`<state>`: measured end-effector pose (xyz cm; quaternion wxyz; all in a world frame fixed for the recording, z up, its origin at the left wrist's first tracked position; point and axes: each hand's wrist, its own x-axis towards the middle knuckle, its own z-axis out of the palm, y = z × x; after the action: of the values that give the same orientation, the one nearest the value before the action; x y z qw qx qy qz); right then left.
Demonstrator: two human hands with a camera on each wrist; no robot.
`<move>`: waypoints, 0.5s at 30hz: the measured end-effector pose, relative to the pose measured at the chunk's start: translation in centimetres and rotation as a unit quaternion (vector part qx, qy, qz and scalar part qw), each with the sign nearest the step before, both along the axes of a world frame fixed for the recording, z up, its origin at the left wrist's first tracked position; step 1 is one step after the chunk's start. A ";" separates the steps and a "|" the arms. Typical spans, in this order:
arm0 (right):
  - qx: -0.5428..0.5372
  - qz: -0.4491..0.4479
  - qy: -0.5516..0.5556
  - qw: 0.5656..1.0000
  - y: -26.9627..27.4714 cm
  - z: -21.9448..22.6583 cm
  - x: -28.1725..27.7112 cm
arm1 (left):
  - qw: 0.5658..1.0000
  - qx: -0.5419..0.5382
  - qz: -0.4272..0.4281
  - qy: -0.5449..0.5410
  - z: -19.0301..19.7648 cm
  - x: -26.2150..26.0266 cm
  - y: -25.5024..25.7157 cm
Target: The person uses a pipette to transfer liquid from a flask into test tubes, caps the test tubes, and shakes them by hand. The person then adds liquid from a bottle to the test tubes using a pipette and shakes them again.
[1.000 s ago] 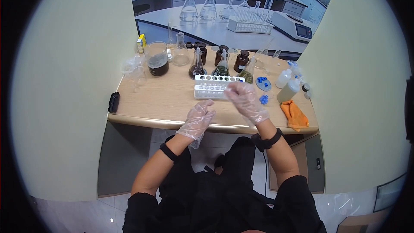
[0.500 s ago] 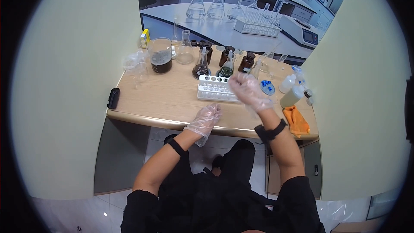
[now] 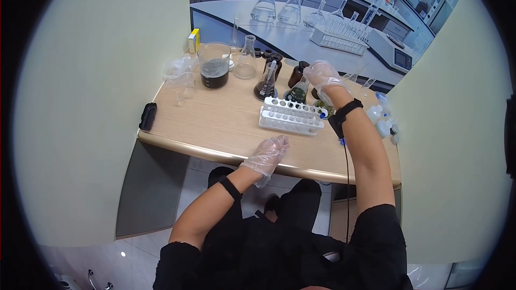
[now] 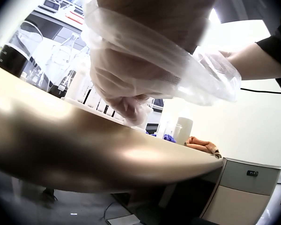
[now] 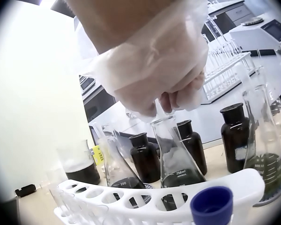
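Bright, even light; fisheye edges (wrist cams blurry).

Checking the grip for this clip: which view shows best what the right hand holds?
The right wrist view: the right hand pinches a dropper that stands in the neck of a flask of dark liquid. The head view shows the hand above that flask, the dropper hidden. The left wrist view shows only the left hand.

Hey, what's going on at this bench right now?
A person in thin clear gloves is working at a wooden lab bench. Their right hand reaches past the white test tube rack and pinches something thin at the mouth of a conical flask holding dark greenish liquid. Their left hand rests near the bench's front edge, holding nothing. Brown bottles and a beaker of dark liquid stand behind.
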<state>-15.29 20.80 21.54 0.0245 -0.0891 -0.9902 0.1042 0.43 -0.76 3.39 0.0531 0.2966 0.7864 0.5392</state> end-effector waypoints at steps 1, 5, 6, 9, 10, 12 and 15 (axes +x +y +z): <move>0.002 0.001 0.000 1.000 0.4 -0.3 -0.3 | 1.000 -0.012 0.002 -0.001 0.2 0.0 -0.1; 0.008 -0.017 -0.011 1.000 0.4 -0.1 0.1 | 0.999 -0.032 0.005 0.013 0.1 -0.2 0.0; -0.003 -0.033 -0.030 0.999 0.1 0.2 0.4 | 0.999 -0.032 0.005 0.013 0.0 -0.2 0.0; -0.029 -0.020 0.028 0.999 1.0 -1.2 0.0 | 0.999 -0.032 0.009 0.030 -0.4 -0.3 0.0; -0.029 -0.019 0.028 0.999 0.8 -1.0 0.0 | 0.999 -0.031 0.011 0.024 -0.4 -0.3 0.0; -0.019 -0.011 0.003 1.000 0.4 -0.4 0.1 | 0.999 -0.029 0.014 0.018 -0.5 -0.4 0.1; -0.003 -0.011 0.007 1.000 0.1 0.0 0.3 | 0.999 -0.040 0.008 0.007 -0.3 -0.4 0.0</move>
<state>-14.94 20.94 21.58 0.0325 -0.0996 -0.9886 0.1077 0.02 -0.76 3.07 0.0554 0.2917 0.8103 0.5053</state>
